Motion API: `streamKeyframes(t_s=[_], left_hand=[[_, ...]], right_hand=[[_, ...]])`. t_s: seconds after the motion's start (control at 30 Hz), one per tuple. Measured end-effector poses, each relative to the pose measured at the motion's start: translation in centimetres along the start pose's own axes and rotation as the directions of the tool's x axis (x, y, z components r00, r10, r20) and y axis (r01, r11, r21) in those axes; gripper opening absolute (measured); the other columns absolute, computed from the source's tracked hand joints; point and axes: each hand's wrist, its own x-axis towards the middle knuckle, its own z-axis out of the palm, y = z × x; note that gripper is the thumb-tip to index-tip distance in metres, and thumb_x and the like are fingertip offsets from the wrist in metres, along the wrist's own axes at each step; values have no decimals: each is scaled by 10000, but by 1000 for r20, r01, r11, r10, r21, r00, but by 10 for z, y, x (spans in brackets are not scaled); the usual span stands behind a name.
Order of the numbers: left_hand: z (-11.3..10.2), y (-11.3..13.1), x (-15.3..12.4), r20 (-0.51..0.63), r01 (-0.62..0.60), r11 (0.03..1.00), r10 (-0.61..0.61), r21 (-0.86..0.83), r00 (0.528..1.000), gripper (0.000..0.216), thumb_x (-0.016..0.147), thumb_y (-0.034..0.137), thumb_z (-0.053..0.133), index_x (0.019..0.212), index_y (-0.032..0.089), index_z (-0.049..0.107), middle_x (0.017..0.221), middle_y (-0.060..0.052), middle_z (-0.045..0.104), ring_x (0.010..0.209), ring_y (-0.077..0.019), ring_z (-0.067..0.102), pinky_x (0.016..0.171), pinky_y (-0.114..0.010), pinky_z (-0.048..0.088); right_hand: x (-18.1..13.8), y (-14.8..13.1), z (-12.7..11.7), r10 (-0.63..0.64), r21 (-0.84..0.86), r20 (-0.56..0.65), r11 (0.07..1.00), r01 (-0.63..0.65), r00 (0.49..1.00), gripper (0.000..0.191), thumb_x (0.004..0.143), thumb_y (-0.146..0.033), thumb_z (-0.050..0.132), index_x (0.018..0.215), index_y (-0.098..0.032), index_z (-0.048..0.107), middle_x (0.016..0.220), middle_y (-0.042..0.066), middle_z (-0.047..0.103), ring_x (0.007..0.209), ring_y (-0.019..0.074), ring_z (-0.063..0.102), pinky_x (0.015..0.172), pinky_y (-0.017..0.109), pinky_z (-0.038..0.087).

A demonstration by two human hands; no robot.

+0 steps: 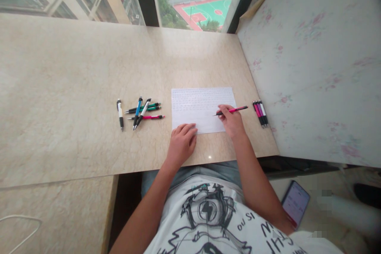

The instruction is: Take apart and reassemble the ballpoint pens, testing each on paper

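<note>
A sheet of paper (pixel 202 121) with rows of handwriting across its upper half lies on the stone counter. My right hand (pixel 232 122) grips a pink pen (pixel 236 110) over the paper's right side, its tip pointing left at the sheet. Resting flat on the lower left corner of the paper is my left hand (pixel 183 139), fingers stretched out and holding nothing. To the left of the sheet is a loose pile of pens with green, white and pink barrels and a blue pen (pixel 138 111). A white pen (pixel 120 114) lies apart, farther left.
Several pens (pixel 260 113) lie side by side at the right, close to the flowered wall (pixel 315 71). Windows edge the back of the counter (pixel 74 87). A phone (pixel 295 202) is low on the right, below counter level. A white cable (pixel 32 219) lies at the lower left.
</note>
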Motion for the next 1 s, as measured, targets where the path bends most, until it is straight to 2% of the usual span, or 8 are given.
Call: streamKeyframes(t_s=[0.07,0.13,0.23,0.3,0.5,0.73,0.87,1.0], left_hand=[[0,-1,0,2,-3,1000,3,-2,1000,258,905,191,549,1133,239,660,1323,-57,639,1206,-267,529,1001,-455,430],[1,-1,0,0,-5,1000,5,-1,1000,255,906,192,549,1130,239,661,1321,-57,641,1205,-265,530,1006,-456,430],[1,-2,1,-5,-10,1000,10,-1,1000,249,909,193,545,1125,235,662,1317,-56,644,1206,-261,531,1011,-455,430],[2,-2,2,-10,-11,1000,11,0,1000,244,910,197,546,1121,233,664,1313,-57,647,1203,-262,533,1010,-455,433],[2,-2,2,-12,-17,1000,17,0,1000,253,906,191,545,1122,240,668,1299,-60,654,1194,-265,540,1000,-459,442],[2,-3,2,-11,-14,1000,14,2,1000,240,913,202,546,1117,236,667,1308,-56,651,1199,-262,538,1009,-460,437],[2,-2,2,-14,-18,1000,18,14,1000,234,914,202,546,1115,231,664,1308,-52,652,1192,-262,540,1002,-454,438],[1,-2,2,-18,-17,1000,17,11,1000,234,912,202,549,1113,230,666,1303,-53,655,1189,-262,540,999,-454,441]], right_hand=[[-12,-3,0,31,40,20,999,-32,999,540,698,-443,800,1162,-233,622,708,-38,615,644,114,599,518,211,421],[-22,-6,1,26,42,10,999,-26,1000,826,678,-417,822,1394,-267,439,673,-69,602,588,115,591,484,210,402],[-29,-7,3,-13,-12,-17,1000,13,1000,1056,672,-377,827,1515,-280,199,689,-75,637,545,123,588,459,215,401],[-32,-7,4,-40,-41,-10,998,40,999,1044,687,-373,811,1514,-286,179,720,-68,656,539,121,591,452,213,403],[-36,-6,1,-99,-45,16,994,100,995,877,732,-369,774,1453,-309,277,692,-83,623,525,117,585,417,198,365],[-39,-4,0,-134,-53,39,989,136,990,902,769,-349,745,1497,-326,212,716,-80,622,533,118,583,436,212,382],[-40,-2,-6,-80,-90,73,992,87,994,911,795,-349,702,1516,-302,148,760,-62,646,562,128,599,470,231,413],[-37,0,-16,-41,-116,80,992,51,996,687,808,-369,637,1408,-262,319,834,-33,666,582,120,592,491,234,425]])
